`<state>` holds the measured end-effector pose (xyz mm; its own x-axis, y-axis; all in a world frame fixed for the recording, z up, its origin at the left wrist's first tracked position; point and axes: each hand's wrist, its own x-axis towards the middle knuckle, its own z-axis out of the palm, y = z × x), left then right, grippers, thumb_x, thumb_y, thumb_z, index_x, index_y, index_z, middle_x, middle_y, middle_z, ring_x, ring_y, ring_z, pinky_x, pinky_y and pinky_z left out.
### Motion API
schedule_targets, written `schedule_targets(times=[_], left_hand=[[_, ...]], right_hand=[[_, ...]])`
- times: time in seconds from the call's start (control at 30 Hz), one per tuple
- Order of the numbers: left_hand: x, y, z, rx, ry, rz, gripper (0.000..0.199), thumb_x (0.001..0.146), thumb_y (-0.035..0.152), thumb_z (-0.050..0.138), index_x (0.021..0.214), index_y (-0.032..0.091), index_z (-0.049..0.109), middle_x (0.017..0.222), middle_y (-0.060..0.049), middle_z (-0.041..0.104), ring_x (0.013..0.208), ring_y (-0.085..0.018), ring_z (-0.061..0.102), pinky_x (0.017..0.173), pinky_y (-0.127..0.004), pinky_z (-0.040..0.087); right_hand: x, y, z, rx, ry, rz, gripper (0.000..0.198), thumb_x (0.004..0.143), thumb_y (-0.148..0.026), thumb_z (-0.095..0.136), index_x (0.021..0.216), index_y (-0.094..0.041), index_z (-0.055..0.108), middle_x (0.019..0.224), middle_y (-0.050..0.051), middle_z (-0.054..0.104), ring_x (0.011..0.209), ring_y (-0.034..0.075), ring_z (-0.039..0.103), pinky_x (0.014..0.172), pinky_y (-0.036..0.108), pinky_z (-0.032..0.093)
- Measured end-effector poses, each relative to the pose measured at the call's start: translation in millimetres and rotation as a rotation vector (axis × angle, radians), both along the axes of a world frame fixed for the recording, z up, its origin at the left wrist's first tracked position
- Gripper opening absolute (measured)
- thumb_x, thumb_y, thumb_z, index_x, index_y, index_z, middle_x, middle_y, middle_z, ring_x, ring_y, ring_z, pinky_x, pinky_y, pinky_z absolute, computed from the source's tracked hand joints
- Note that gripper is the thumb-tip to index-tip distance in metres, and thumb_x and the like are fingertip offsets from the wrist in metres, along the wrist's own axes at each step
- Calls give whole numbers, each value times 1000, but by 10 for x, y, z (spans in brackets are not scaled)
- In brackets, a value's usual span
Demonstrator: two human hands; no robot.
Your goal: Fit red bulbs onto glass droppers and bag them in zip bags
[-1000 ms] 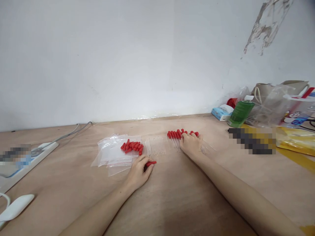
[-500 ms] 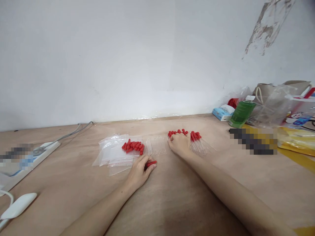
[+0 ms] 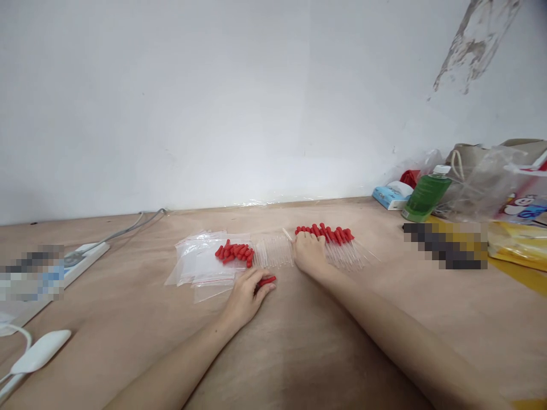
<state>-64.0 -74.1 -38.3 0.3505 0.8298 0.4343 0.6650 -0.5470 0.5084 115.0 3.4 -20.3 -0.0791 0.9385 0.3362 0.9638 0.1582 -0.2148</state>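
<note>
My left hand (image 3: 248, 291) rests on the table with thumb and fingers closed around a red rubber dropper bulb (image 3: 267, 281). Slightly farther off, my right hand (image 3: 310, 252) is closed, and a thin clear dropper tube (image 3: 287, 234) pokes out past its fingers on the left side. Beside and behind that hand lies a row of droppers, clear tubes fitted with red bulbs (image 3: 339, 234). Bare clear tubes (image 3: 271, 252) lie side by side between the hands. Loose red bulbs (image 3: 234, 251) are heaped on clear zip bags (image 3: 188, 267) beyond my left hand.
A green bottle (image 3: 427, 195), a blue tissue box (image 3: 391, 196) and plastic bags (image 3: 478, 185) stand at the right rear. At the left are a white power strip (image 3: 88, 267) with a grey cable and a white plug-like object (image 3: 43, 351). A pale wall (image 3: 213, 114) closes off the back.
My right hand has drawn back a little from the finished droppers, and a clear tube now shows at its fingers. The left hand keeps its red bulb. The view has shifted slightly.
</note>
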Motion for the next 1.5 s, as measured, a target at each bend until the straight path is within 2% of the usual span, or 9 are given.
schedule_targets(times=[0.13,0.23,0.4,0.6,0.77,0.93,1.1,1.23,1.5], left_hand=[[-1,10,-3,24,-17,-4,15,83,28,51,93,20,59,85,-3,58,79,-15,54,71,-28,44],[3,16,-5,24,-36,-16,17,85,29,49,93,20,61,86,-3,59,80,-16,55,71,-28,44],[37,-10,22,-10,-56,-21,20,86,31,47,93,20,61,83,-3,62,76,-16,56,69,-28,44],[100,-50,47,-20,-85,-25,20,86,31,46,90,19,62,79,-3,62,71,-15,55,65,-27,43],[121,-56,27,-85,-125,-16,21,86,32,45,90,19,61,78,-1,63,69,-14,55,64,-26,43],[107,-63,27,-65,-144,-59,20,86,29,45,89,18,62,79,-2,62,73,-15,56,67,-26,44],[93,-100,62,-94,-108,-163,21,87,26,43,92,19,62,85,-4,62,79,-15,56,72,-28,44],[103,-121,76,-95,-38,-207,22,88,27,42,90,18,62,81,-4,61,75,-14,55,69,-26,43],[116,-129,42,-18,73,-240,20,88,26,42,87,16,60,77,-3,58,71,-13,53,65,-24,41]], right_hand=[[282,-281,-111,26,313,422,22,88,-26,32,88,-15,51,81,7,61,73,17,55,68,29,38],[457,-477,-204,55,393,569,21,87,-27,36,97,-17,52,87,6,62,80,16,55,71,28,40],[524,-675,-201,100,288,645,26,89,-27,36,102,-21,57,96,4,64,86,16,55,81,33,37],[493,-731,-110,77,210,686,26,89,-25,36,102,-21,58,94,4,65,78,15,56,79,33,34],[485,-742,-91,71,197,712,27,89,-26,36,100,-21,59,83,3,65,69,14,53,78,33,32],[491,-763,-28,46,194,716,25,87,-25,39,99,-25,62,80,2,64,69,14,51,75,31,32],[531,-713,-65,15,150,729,27,88,-25,39,99,-27,63,78,1,64,70,14,51,77,33,30],[553,-671,-130,39,123,723,26,87,-25,40,97,-28,64,82,2,63,70,13,51,77,33,28],[482,-754,-85,78,93,733,26,86,-21,37,84,-20,63,74,2,63,63,12,48,71,31,25]])
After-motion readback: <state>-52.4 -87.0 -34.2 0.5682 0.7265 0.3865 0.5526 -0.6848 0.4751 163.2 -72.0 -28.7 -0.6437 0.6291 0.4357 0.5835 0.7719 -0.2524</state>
